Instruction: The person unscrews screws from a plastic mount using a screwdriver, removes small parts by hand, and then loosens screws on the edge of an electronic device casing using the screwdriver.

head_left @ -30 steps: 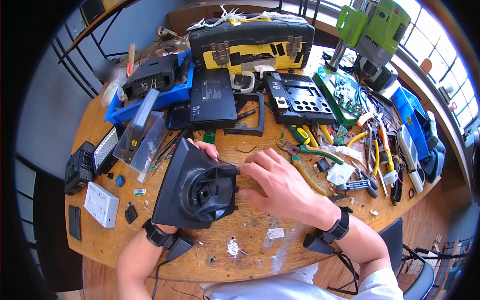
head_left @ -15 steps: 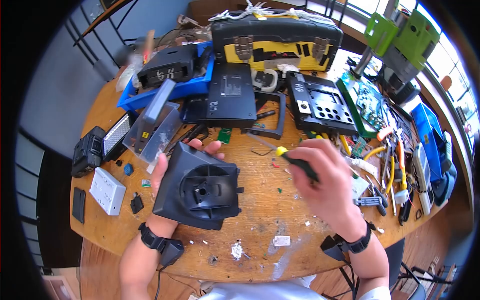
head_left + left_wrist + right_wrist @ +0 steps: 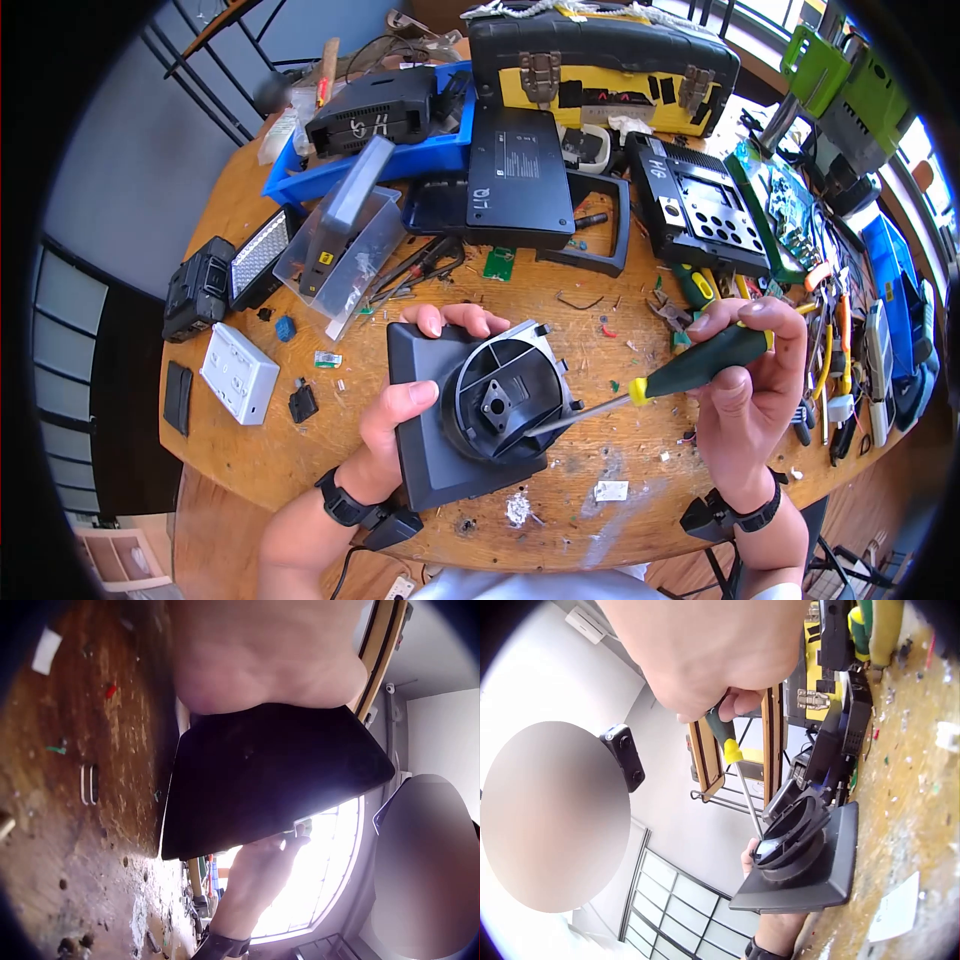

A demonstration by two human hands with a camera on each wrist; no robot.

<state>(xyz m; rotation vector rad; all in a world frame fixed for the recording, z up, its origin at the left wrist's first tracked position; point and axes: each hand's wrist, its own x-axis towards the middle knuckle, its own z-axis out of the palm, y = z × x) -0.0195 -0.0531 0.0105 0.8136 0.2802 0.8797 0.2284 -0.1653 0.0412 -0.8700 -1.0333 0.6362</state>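
A black plastic base (image 3: pixel 425 455) with a raised round collar (image 3: pixel 527 377) is tilted toward the camera in the head view. My left hand (image 3: pixel 375 445) grips it from the left, thumb on its face and fingertips over the far edge. In my right hand (image 3: pixel 742 440) is a screwdriver (image 3: pixel 705 362) with a dark green and yellow handle, held between thumb and fingers. Its metal shaft points left and down, the tip inside the collar near its lower wall. The right wrist view shows the shaft reaching the collar; the left wrist view shows the base's dark underside (image 3: pixel 270 776).
Behind stand a yellow-black toolbox (image 3: pixel 615 85), a blue bin (image 3: pixel 300 182) and black device housings (image 3: pixel 520 180). Pliers and cables crowd the right side, below a green drill press (image 3: pixel 850 110). A clear plastic box (image 3: pixel 345 270) and a white box (image 3: pixel 238 375) lie left.
The right hand swung out to the right, turned the screwdriver and brought its tip into the collar. The left hand tilted the base, with its thumb now on the face. The head view shifted.
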